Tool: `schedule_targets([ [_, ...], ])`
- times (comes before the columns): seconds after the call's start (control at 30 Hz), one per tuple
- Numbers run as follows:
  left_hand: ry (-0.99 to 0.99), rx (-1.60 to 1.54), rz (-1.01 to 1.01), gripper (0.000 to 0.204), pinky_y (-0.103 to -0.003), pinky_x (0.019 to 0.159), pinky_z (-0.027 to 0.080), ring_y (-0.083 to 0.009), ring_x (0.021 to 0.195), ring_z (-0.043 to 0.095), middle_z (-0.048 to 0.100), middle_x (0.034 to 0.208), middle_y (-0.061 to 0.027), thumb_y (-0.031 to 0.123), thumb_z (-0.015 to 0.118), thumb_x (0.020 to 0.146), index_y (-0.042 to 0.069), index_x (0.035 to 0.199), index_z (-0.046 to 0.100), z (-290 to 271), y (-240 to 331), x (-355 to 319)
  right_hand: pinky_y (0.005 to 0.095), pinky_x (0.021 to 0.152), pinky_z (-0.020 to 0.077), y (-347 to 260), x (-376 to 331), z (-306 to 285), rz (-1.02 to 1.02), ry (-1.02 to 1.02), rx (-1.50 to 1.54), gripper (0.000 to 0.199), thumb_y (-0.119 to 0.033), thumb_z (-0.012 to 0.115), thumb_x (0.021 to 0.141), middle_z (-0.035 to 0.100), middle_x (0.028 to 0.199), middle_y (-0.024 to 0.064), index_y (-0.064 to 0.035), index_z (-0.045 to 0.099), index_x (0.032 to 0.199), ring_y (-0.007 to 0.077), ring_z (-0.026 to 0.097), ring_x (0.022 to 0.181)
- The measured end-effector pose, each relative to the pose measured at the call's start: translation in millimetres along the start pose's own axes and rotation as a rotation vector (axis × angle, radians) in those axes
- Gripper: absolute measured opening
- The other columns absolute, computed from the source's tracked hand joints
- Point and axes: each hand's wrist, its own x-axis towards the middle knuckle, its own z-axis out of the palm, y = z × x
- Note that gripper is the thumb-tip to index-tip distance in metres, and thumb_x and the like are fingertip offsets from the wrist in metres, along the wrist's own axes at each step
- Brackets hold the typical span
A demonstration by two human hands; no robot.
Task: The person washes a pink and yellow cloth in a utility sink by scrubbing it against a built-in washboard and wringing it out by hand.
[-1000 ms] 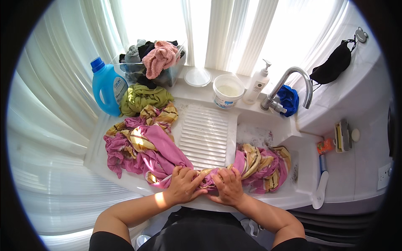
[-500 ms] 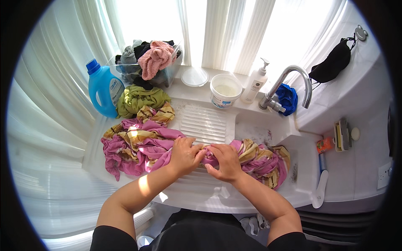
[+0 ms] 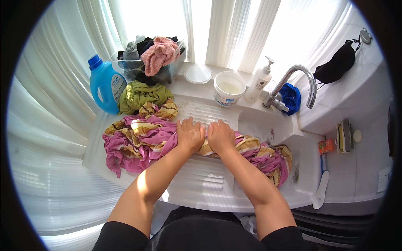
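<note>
Your left hand (image 3: 190,134) and right hand (image 3: 220,136) sit side by side at the centre of the frame, both with fingers curled down, gripping a bunched pink and yellow striped cloth (image 3: 140,140). The cloth lies across a white ribbed washboard surface (image 3: 205,113) moulded into a white sink counter (image 3: 201,188); most of it is heaped to the left of your hands, and the rest trails right into the sink basin (image 3: 299,157). At upper left stand a blue plastic detergent bottle (image 3: 106,83) and a crumpled olive-green garment (image 3: 140,95), with a clear tub of mixed laundry (image 3: 150,58) behind them. At upper centre is a round white plastic tub (image 3: 229,88), then a white pump bottle (image 3: 260,81) and a curved chrome tap (image 3: 293,83) to its right. White sheer curtains (image 3: 234,29), brightly lit, fill the top of the frame.
</note>
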Motion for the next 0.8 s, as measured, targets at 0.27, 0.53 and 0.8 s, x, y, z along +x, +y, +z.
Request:
schedule_targets([
  [0.27, -0.110, -0.231, 0.475, 0.017, -0.040, 0.079, 0.039, -0.0248, 0.087, 0.058, 0.061, 0.088, -0.0059, 0.022, 0.066, 0.079, 0.009, 0.088, 0.064, -106, 3, -94, 0.0461, 0.091, 0.0381, 2, -135, -30, -0.563, 0.238, -0.039, 0.052, -0.045, 0.064, 0.077, 0.058, 0.109, 0.0126, -0.0131, 0.060, 0.118, 0.0289, 0.055, 0.102],
  [0.53, 0.146, 0.074, -0.058, 0.032, -0.055, 0.091, 0.037, -0.0284, 0.100, 0.057, 0.063, 0.099, -0.0096, 0.038, 0.059, 0.089, 0.009, 0.101, 0.066, -9, -6, 15, 0.0446, 0.070, 0.0472, 5, 0, -6, -0.168, 0.150, 0.089, 0.021, -0.028, 0.062, 0.080, 0.064, 0.081, 0.0113, -0.0069, 0.065, 0.085, 0.0294, 0.062, 0.080],
  [0.8, -0.291, -0.265, 0.550, 0.049, -0.044, 0.083, 0.036, -0.0240, 0.089, 0.056, 0.057, 0.090, -0.0061, 0.055, 0.065, 0.082, 0.013, 0.107, 0.066, -145, -14, -95, 0.0397, 0.087, 0.0390, -1, -154, -67, -0.590, 0.190, 0.124, 0.068, -0.055, 0.071, 0.070, 0.055, 0.106, 0.0092, -0.0119, 0.061, 0.122, 0.0254, 0.053, 0.097],
])
